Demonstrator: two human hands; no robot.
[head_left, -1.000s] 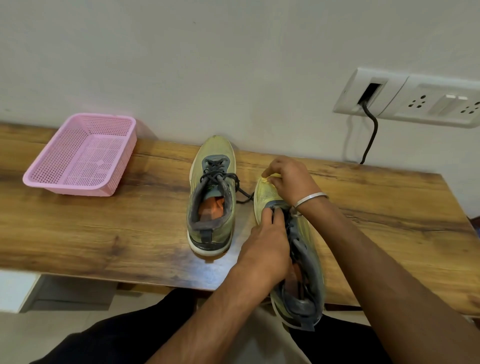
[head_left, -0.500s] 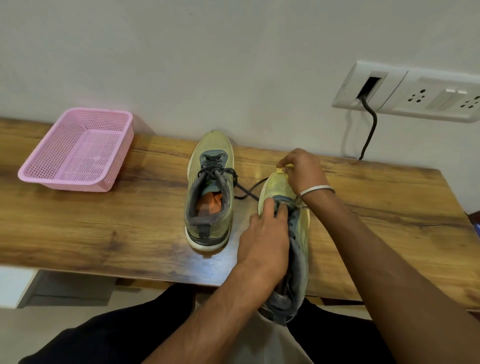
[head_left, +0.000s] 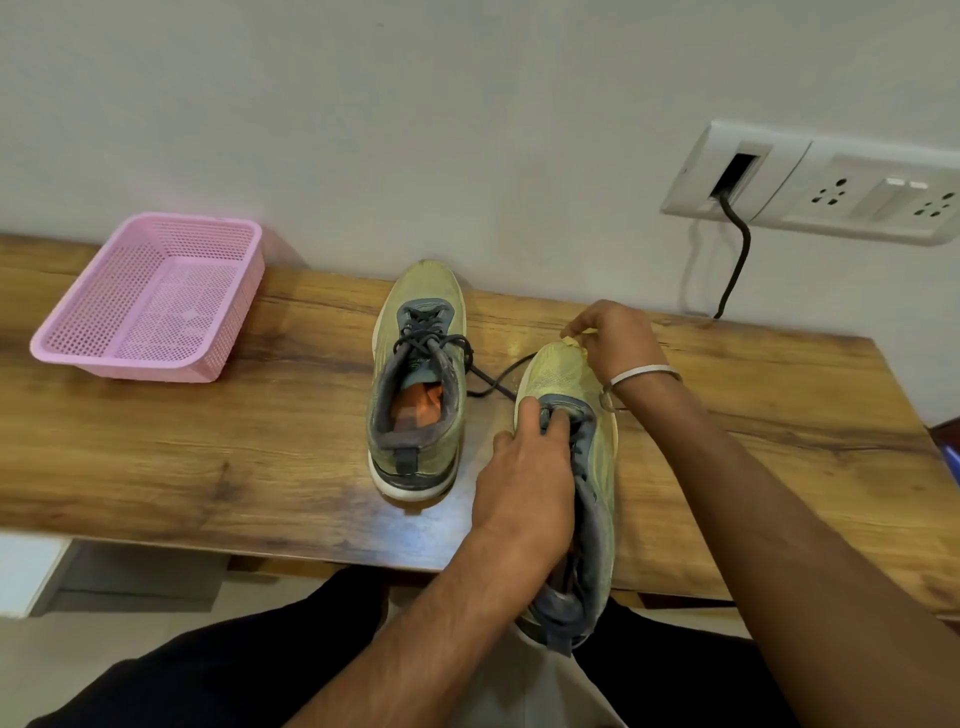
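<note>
Two yellow-green sneakers with grey collars are in view. One shoe stands flat on the wooden table, toe toward the wall, laces loose and trailing right. The second shoe lies tilted over the table's front edge, heel hanging off toward my lap. My left hand covers its lace area, fingers curled and pinching at the tongue. My right hand pinches the toe tip of this shoe; a metal bangle circles that wrist.
A pink perforated plastic basket sits at the table's back left. White wall sockets hang at the right with a black cable dropping behind the table. My dark-trousered legs are below the table edge.
The held shoe has slid farther onto the table, away from me. Both hands moved with it and kept their hold. The other shoe stayed put.
</note>
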